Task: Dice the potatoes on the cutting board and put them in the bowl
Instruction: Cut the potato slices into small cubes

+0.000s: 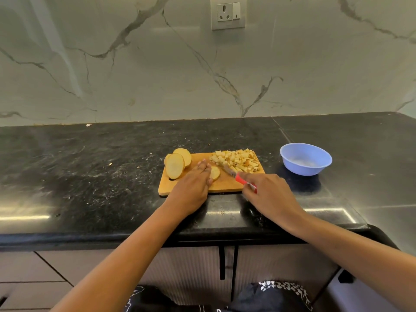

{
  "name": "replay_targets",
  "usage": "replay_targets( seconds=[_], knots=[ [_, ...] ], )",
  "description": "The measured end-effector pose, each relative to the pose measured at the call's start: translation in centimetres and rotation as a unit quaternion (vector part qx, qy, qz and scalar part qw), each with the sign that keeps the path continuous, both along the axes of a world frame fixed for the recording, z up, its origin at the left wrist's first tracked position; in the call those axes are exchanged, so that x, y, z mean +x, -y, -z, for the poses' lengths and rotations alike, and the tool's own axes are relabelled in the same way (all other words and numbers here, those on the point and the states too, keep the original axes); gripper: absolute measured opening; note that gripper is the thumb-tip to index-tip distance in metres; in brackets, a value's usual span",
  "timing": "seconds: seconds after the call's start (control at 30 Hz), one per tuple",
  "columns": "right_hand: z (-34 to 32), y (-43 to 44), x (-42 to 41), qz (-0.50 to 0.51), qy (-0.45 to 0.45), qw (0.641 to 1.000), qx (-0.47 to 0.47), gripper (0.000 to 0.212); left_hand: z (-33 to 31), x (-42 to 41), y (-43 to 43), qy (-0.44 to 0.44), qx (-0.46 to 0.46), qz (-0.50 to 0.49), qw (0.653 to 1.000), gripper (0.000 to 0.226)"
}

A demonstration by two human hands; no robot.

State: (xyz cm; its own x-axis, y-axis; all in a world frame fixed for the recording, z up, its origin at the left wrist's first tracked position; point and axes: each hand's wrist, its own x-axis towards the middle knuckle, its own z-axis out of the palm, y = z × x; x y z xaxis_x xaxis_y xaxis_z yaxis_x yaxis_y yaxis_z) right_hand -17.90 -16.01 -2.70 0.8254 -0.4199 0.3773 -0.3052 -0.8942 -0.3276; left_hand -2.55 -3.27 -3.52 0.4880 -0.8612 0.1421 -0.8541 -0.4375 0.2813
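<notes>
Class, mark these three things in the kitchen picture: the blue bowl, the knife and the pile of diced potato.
blue bowl (301, 170): head view, on its front outer wall.
knife (241, 179): head view, on the red handle.
pile of diced potato (238, 161): head view, middle of the heap.

Left hand (195, 184) presses a potato slice (215, 172) on cutting board (225, 185); right hand (269, 194) holds red-handled knife (238, 177); diced potato (236, 162) beside empty blue bowl (305, 159).
</notes>
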Motion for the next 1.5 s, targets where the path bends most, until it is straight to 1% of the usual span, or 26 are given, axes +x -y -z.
replay_targets(
  seconds=[0.1, 0.23, 0.33, 0.47, 0.6, 0.67, 0.9, 1.17, 1.27, 1.37, 1.5],
  knots=[
    [0.5, -1.0, 0.2, -0.025, -0.001, 1.0, -0.015, 0.041, -0.1, 0.0, 0.4, 0.004, 0.012, 0.009, 1.0, 0.051],
    [0.3, -0.5, 0.1, -0.01, 0.005, 1.0, -0.006, 0.04, -0.1, 0.2, 0.8, 0.004, 0.031, 0.01, 0.999, 0.052],
    [0.6, -0.9, 0.3, -0.025, 0.003, 1.0, -0.017, 0.041, -0.1, 0.3, 0.9, 0.004, 0.037, 0.014, 0.999, 0.052],
    [0.2, -0.3, 0.1, -0.01, 0.007, 1.0, -0.027, 0.041, 0.0, 0.1, 0.7, 0.003, 0.018, 0.013, 1.0, 0.053],
    [-0.5, -0.4, -0.1, -0.014, 0.013, 0.999, -0.04, 0.041, 0.3, -0.2, -0.5, 0.052, -0.018, 0.008, 0.998, 0.051],
    [-0.7, -0.8, -0.1, -0.025, 0.006, 0.999, -0.043, 0.041, 0.4, -0.2, -0.8, 0.067, -0.018, 0.01, 0.998, 0.05],
    [-0.6, -1.2, 0.2, -0.042, -0.005, 0.998, -0.048, 0.041, 0.3, -0.1, -0.5, 0.051, 0.007, 0.016, 0.999, 0.049],
    [-0.9, -1.4, 0.9, -0.051, 0.004, 0.998, -0.041, 0.041, 0.4, 0.3, -0.2, 0.06, -0.011, 0.004, 0.998, 0.046],
    [-1.1, -1.4, 1.2, -0.045, 0.006, 0.998, -0.053, 0.042, 0.4, 0.5, -0.1, 0.07, -0.022, -0.003, 0.997, 0.044],
    [-1.3, -1.6, 1.6, -0.04, -0.018, 0.994, -0.099, 0.046, 0.2, 0.4, 0.0, 0.079, -0.025, -0.012, 0.997, 0.043],
    [-1.0, -1.8, 2.8, -0.046, -0.041, 0.99, -0.126, 0.038, 0.1, 0.3, 0.2, 0.095, -0.021, -0.019, 0.995, 0.042]
  ],
)
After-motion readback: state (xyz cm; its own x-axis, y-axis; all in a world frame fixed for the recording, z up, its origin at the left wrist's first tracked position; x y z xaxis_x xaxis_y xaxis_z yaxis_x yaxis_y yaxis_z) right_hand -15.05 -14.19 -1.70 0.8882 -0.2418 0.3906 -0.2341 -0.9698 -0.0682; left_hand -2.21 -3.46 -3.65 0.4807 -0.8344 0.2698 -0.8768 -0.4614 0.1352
